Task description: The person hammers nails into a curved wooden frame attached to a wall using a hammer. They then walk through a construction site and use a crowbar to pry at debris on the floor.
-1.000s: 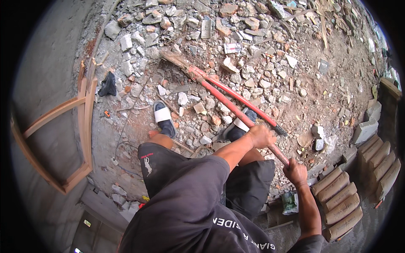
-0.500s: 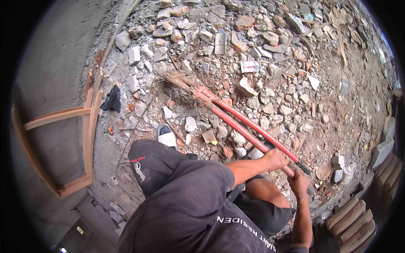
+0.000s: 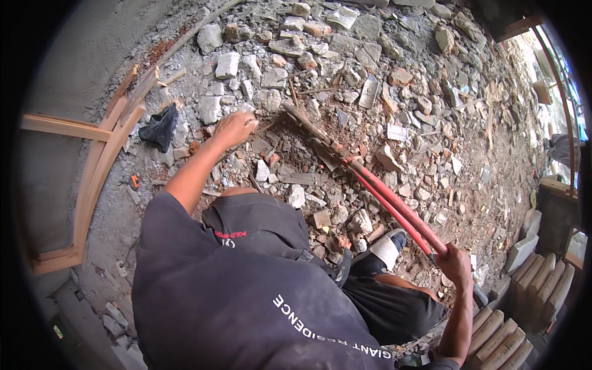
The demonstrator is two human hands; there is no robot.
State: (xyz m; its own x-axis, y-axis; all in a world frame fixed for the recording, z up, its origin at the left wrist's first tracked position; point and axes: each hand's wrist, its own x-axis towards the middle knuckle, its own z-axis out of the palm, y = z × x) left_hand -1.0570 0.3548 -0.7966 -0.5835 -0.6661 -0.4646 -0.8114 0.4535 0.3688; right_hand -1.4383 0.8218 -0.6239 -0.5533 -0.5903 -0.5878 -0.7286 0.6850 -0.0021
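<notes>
A long red bolt cutter point(image 3: 394, 206) slants over the rubble, its dusty brown jaws up toward the middle and its handles down to the right. Wrapped round the handle end is my right hand point(image 3: 454, 264); the two handles lie close together there. My left hand point(image 3: 236, 128) is off the tool, out over pale broken stones to the left of the jaws. Its fingers are drawn together, and whatever they pinch, if anything, is too small to name. Dark earth and rubble lie around the jaws, and I cannot make out anything between them.
Broken bricks and concrete chunks point(image 3: 388, 157) cover the ground. A wooden frame point(image 3: 102, 179) leans at the left, beside a black plastic bag point(image 3: 159, 127) and a small orange object point(image 3: 134, 181). Stacked long brown blocks point(image 3: 501, 342) stand at the lower right. My shoe point(image 3: 387, 250) rests beneath the handles.
My left hand has let go of the bolt cutter and reached out to the far left. My right hand still grips the handle end, and the handles have come closer together. The view has shifted.
</notes>
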